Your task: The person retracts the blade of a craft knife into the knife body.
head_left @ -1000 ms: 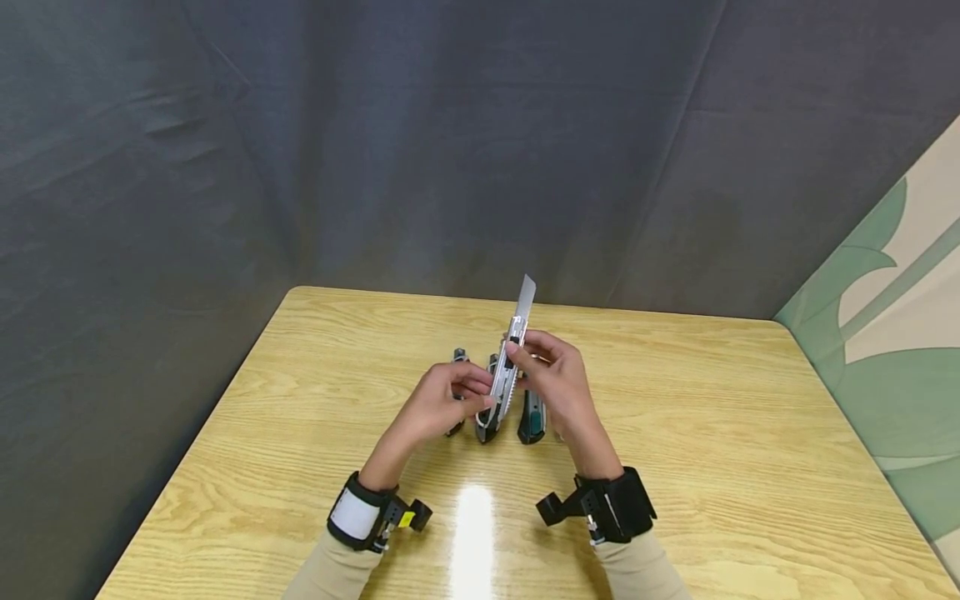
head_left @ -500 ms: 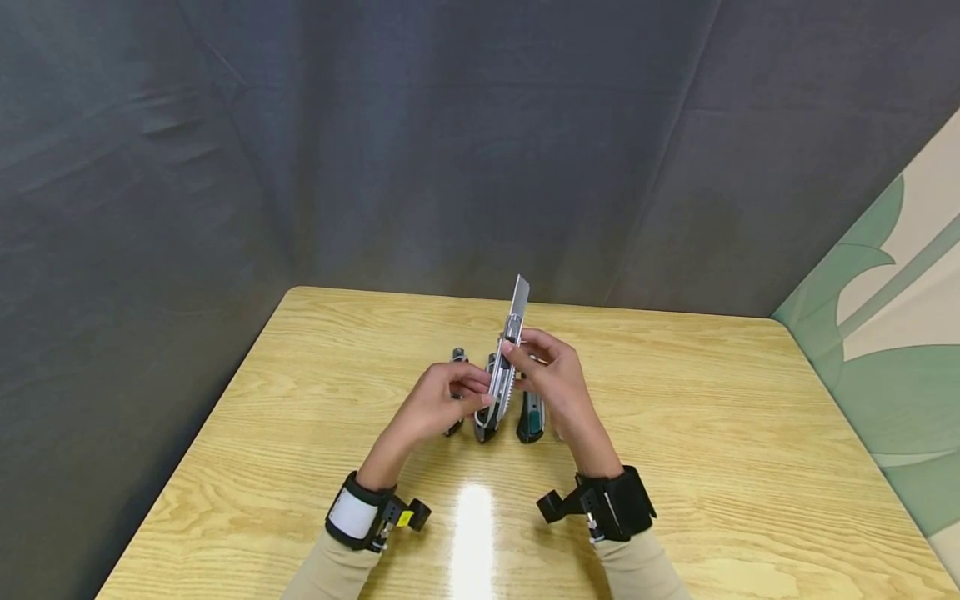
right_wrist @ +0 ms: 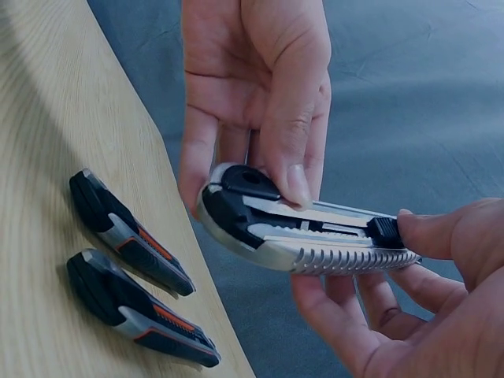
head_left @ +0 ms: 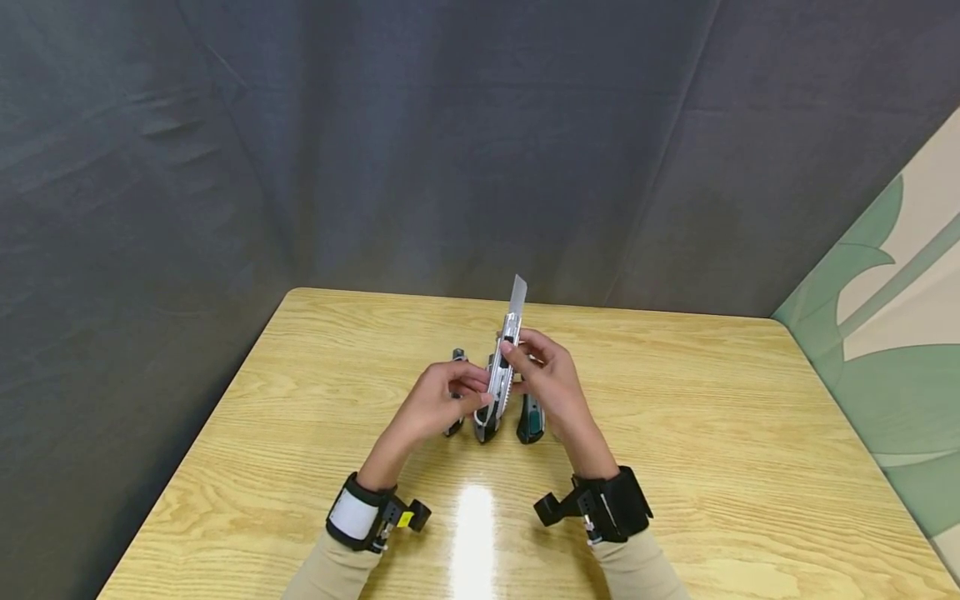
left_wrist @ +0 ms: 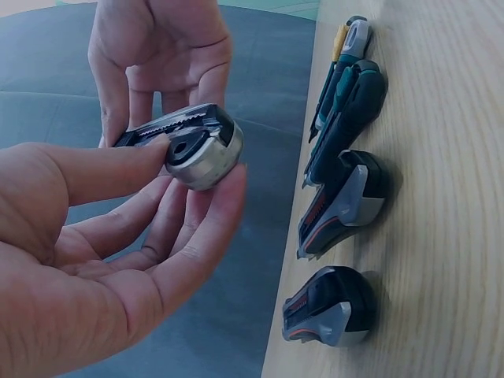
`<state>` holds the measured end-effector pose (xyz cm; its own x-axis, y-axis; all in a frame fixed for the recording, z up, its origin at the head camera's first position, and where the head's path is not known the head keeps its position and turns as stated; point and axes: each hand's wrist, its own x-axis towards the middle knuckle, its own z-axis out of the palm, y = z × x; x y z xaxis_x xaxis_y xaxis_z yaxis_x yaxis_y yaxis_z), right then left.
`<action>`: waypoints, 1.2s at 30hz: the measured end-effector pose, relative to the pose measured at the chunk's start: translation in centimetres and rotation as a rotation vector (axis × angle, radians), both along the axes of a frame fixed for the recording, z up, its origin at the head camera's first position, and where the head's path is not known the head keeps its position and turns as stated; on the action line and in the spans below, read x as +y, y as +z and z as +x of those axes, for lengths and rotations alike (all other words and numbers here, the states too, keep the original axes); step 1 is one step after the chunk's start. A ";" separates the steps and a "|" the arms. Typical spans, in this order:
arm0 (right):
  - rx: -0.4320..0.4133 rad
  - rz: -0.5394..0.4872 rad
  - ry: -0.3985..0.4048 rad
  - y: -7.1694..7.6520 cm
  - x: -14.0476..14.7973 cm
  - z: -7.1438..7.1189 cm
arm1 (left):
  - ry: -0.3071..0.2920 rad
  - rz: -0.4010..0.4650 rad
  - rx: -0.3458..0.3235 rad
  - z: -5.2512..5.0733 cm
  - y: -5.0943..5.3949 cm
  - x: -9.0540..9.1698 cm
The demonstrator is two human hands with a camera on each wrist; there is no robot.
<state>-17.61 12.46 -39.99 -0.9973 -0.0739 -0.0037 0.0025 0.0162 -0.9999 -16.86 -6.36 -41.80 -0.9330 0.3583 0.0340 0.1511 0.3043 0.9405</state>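
Observation:
A silver-and-black snap-off utility knife (head_left: 504, 367) is held up above the table, its long blade (head_left: 518, 295) sticking out at the far end. My left hand (head_left: 437, 405) pinches the knife's rear end between thumb and fingers. Farther forward, my right hand (head_left: 557, 385) grips the body, its thumb on the black slider (right_wrist: 384, 231), with fingers curled beneath the ridged edge (right_wrist: 346, 261). In the left wrist view, the rounded metal butt (left_wrist: 206, 161) faces the camera. The blade lies outside the right wrist view.
More cutters lie on the wooden table (head_left: 690, 433): two grey-black ones with orange lines (right_wrist: 130, 232), a dark green one (left_wrist: 346, 114), and a further tool with a yellow part (left_wrist: 340, 43) beyond it. A dark cloth (head_left: 480, 150) hangs behind the table.
The blade tip has swung slightly to the left, and my right hand has shifted a little left with it. My left hand stays nearly still; the blade's exposed length looks the same.

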 end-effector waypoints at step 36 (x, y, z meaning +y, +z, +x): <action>-0.059 0.060 0.079 0.2 0.2 0.1 | -0.014 0.042 -0.047 0.1 -0.1 -0.1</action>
<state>-17.50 12.65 -39.75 -0.9863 -0.1498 -0.0692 0.0580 0.0782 -0.9953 -16.73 -6.45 -41.85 -0.9288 0.3706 0.0059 0.1108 0.2625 0.9586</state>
